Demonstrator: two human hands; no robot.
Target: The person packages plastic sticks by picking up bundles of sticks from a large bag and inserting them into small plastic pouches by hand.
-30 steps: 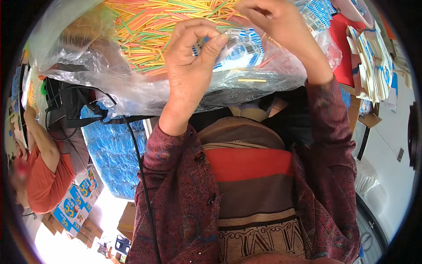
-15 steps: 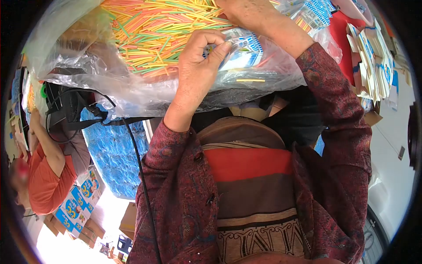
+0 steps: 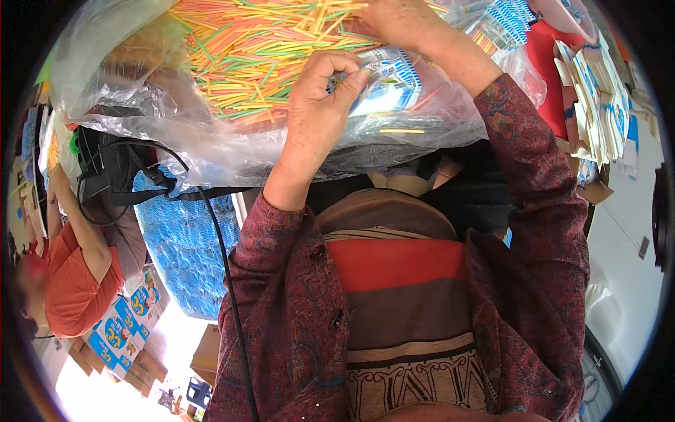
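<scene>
A heap of thin sticks [image 3: 246, 56] in yellow, pink, orange and green lies on clear plastic sheeting [image 3: 232, 151]. My left hand [image 3: 325, 95] pinches the edge of a small clear packet [image 3: 390, 81] with blue-and-white print, between thumb and bent forefinger. At the top edge of the view is my right hand [image 3: 397, 21], over the far side of the heap. Several yellowish sticks jut out leftward from its fingers, which are partly cut off by the frame. One loose stick [image 3: 401, 131] rests on the plastic near me.
More printed packets [image 3: 499, 32] lie at the upper right, beside a red surface [image 3: 545, 77] and a stack of folded cartons [image 3: 594, 98]. A black cable [image 3: 221, 246] hangs at my left. Beyond a blue bag [image 3: 186, 246], another person in an orange shirt [image 3: 81, 281] works.
My right hand has shifted slightly to the right and up, with several sticks now lifted beside its fingers. My left hand keeps its pinch on the packet almost unmoved.
</scene>
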